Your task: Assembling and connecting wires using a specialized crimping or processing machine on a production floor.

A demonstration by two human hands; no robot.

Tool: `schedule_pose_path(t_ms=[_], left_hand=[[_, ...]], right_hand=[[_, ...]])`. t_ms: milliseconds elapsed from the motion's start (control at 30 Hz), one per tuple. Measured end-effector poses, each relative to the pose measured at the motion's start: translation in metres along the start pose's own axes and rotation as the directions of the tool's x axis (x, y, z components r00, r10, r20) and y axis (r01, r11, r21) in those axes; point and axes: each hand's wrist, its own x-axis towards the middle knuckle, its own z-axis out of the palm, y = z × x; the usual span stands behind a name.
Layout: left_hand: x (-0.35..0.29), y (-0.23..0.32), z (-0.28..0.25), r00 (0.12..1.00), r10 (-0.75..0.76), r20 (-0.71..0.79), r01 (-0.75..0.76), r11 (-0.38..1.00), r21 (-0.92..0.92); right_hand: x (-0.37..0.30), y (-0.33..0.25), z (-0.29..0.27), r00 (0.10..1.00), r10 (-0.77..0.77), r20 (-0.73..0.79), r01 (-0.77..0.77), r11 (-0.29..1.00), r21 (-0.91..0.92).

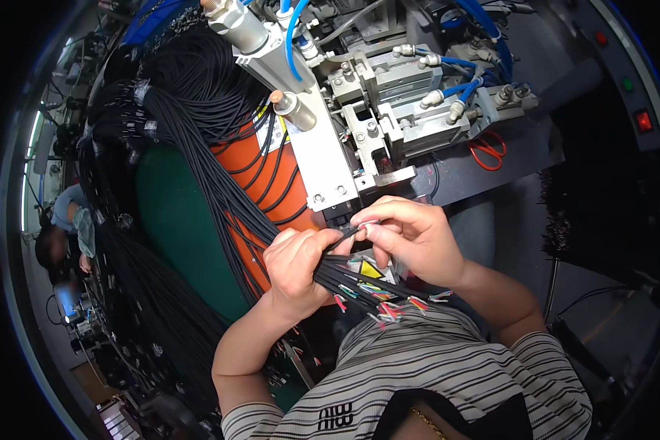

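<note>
The single black cable point(347, 236) you are working on lies between your two hands, in front of the machine, its tip at your right fingertips. Your left hand point(293, 264) is curled around a bundle of black cables point(337, 276), with the single one leaving near its thumb. Your right hand point(418, 238) pinches the thin wires point(369, 223) at the tip; the fingers cover most of them, so you cannot count them here. Your palm hides how the bundle is gripped. Below your hands its stripped ends point(389, 312) fan out in red, green, blue and yellow over your striped shirt point(447, 367), too small and tangled to tell apart. A yellow label point(370, 270) shows only partly behind them.

Just above your fingertips is the lower edge of the machine's pale metal plate point(319, 158), so room is tight there. To the right, the dark grey table point(469, 176) runs beside the machine point(418, 103), its near edge apart from your right hand; a red loop point(489, 151) lies farther up. On your left, hanging cables point(205, 161) cross an orange panel point(279, 183) and a green surface point(172, 220). The machine's top is cut off by the frame, and a co-worker point(70, 213) at far left is blurred.
</note>
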Motion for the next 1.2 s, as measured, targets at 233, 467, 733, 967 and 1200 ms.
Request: schedule_pose_path(t_ms=[233, 467, 733, 967, 1200], left_hand=[[0.011, 0.000, 0.003, 0.997, -0.059, 0.041, 0.065, 0.981, -0.184], [0.009, 0.002, 0.004, 0.994, 0.108, 0.025, -0.108, 0.994, -0.025], [0.010, 0.005, 0.011, 0.997, 0.076, -0.012, -0.076, 0.997, -0.025], [0.012, 0.006, 0.013, 0.997, 0.014, -0.075, -0.019, 0.997, -0.074], [0.012, 0.003, 0.012, 0.999, 0.036, -0.010, -0.037, 0.994, -0.105]], right_hand=[[0.004, 0.000, -0.003, 1.000, 0.022, -0.002, -0.022, 0.999, 0.034], [0.011, -0.015, -0.020, 0.916, 0.380, 0.131, -0.402, 0.853, 0.334], [0.003, -0.011, 0.004, 0.985, 0.169, -0.025, -0.162, 0.971, 0.175], [-0.004, 0.013, 0.011, 0.819, -0.549, 0.168, 0.464, 0.461, -0.757], [0.000, 0.002, -0.009, 0.999, -0.030, 0.019, 0.029, 0.999, 0.030]])
